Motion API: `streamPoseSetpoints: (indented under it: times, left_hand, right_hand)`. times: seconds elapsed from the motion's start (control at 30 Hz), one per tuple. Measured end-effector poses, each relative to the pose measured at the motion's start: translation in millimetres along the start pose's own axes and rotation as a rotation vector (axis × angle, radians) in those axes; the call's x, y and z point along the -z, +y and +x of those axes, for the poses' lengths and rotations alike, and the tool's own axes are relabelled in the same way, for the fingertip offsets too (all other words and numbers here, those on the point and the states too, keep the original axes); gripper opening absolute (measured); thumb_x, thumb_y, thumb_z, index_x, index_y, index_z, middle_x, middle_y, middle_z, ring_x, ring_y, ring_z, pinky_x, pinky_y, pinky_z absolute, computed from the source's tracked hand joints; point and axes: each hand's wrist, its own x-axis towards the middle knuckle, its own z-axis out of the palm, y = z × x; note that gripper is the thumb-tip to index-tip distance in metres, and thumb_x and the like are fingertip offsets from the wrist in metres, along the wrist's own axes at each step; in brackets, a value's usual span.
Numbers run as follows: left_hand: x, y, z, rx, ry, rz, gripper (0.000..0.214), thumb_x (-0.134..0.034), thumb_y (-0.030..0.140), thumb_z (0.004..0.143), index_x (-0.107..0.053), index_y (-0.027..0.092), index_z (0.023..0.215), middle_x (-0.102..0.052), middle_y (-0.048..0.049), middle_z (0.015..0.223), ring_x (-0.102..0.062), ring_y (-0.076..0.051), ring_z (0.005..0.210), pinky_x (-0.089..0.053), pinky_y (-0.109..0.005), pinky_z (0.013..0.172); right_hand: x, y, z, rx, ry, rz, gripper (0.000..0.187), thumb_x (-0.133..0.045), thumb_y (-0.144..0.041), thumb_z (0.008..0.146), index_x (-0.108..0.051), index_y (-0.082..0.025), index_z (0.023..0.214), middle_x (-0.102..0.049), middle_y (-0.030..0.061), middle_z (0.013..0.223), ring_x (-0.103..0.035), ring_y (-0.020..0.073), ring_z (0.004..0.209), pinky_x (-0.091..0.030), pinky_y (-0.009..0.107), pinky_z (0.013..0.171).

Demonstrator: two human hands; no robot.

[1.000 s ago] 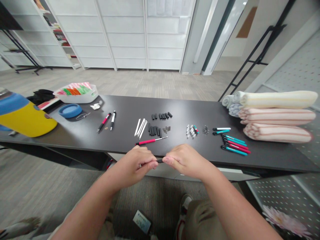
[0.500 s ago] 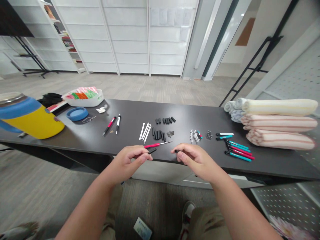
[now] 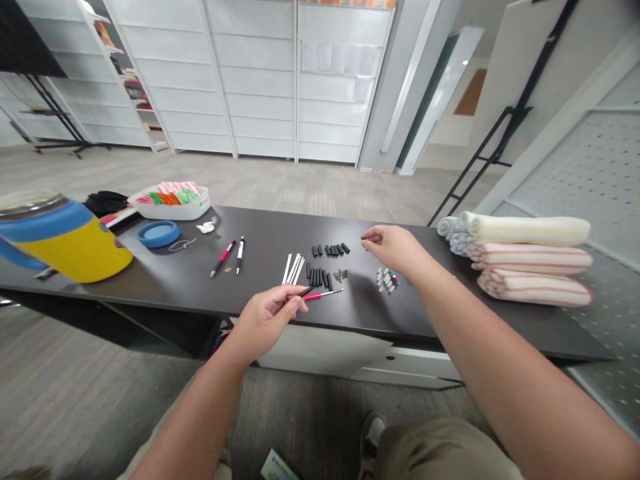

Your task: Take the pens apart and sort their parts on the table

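My left hand (image 3: 270, 315) is closed in a pinch on a black pen part (image 3: 305, 291), held just above the table's front edge. A red pen barrel with its refill showing (image 3: 320, 295) lies on the table right beside it. My right hand (image 3: 393, 244) reaches out over the black table (image 3: 175, 280) and pinches a small black piece (image 3: 365, 238) near the row of short black caps (image 3: 330, 250). White refills (image 3: 293, 268), black grip tubes (image 3: 317, 275) and small white tips (image 3: 386, 279) lie between the hands.
A red pen and a white pen (image 3: 231, 255) lie left of centre. A blue lid (image 3: 158, 234), a white tray of coloured items (image 3: 173, 201) and a yellow-and-blue jug (image 3: 60, 240) stand at the left. Rolled towels (image 3: 530, 257) are stacked at the right.
The hands came apart from a joined grip. My right hand moved forward over the table toward the black caps with a small piece; my left hand stayed near the edge with the black part.
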Motion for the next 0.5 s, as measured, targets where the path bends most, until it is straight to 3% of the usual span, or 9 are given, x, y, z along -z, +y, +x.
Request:
streamPoseSetpoints:
  times: [0.07, 0.2, 0.37, 0.5]
  left_hand:
    - [-0.9, 0, 1, 0.018, 0.023, -0.046, 0.032, -0.062, 0.04, 0.1, -0.071, 0.016, 0.119, -0.077, -0.008, 0.093, -0.064, -0.017, 0.077, -0.052, -0.03, 0.075]
    - [-0.8, 1, 4, 0.038, 0.042, -0.12, 0.036, -0.061, 0.044, 0.101, -0.068, 0.014, 0.119, -0.077, -0.0101, 0.097, -0.061, -0.015, 0.073, -0.051, -0.029, 0.073]
    - [-1.6, 0, 5, 0.078, 0.052, -0.202, 0.037, -0.063, 0.046, 0.1, -0.067, 0.015, 0.12, -0.078, -0.0101, 0.097, -0.061, -0.015, 0.073, -0.05, -0.029, 0.073]
    - [-4.2, 1, 6, 0.08, 0.054, -0.23, 0.039, -0.062, 0.046, 0.101, -0.066, 0.013, 0.122, -0.079, -0.0123, 0.102, -0.062, -0.016, 0.075, -0.049, -0.03, 0.074]
  right_hand:
    - [-3, -8, 29, -0.023, -0.023, -0.054, 0.03, -0.07, -0.027, 0.094, -0.073, -0.016, 0.122, -0.082, 0.0078, 0.102, -0.075, 0.0195, 0.091, -0.053, 0.028, 0.08]
    - [-21, -24, 65, -0.036, -0.101, -0.173, 0.016, -0.075, -0.022, 0.089, -0.079, -0.018, 0.105, -0.082, 0.0076, 0.096, -0.076, 0.0221, 0.095, -0.053, 0.028, 0.081]
    - [-34, -34, 77, -0.038, -0.21, -0.294, 0.015, -0.074, -0.031, 0.096, -0.076, -0.018, 0.103, -0.078, 0.0085, 0.109, -0.072, 0.0221, 0.104, -0.056, 0.04, 0.096]
    - [-34, -31, 74, -0.05, -0.274, -0.31, 0.02, -0.069, -0.036, 0.101, -0.074, -0.017, 0.1, -0.077, 0.0063, 0.107, -0.072, 0.0199, 0.099, -0.057, 0.042, 0.096]
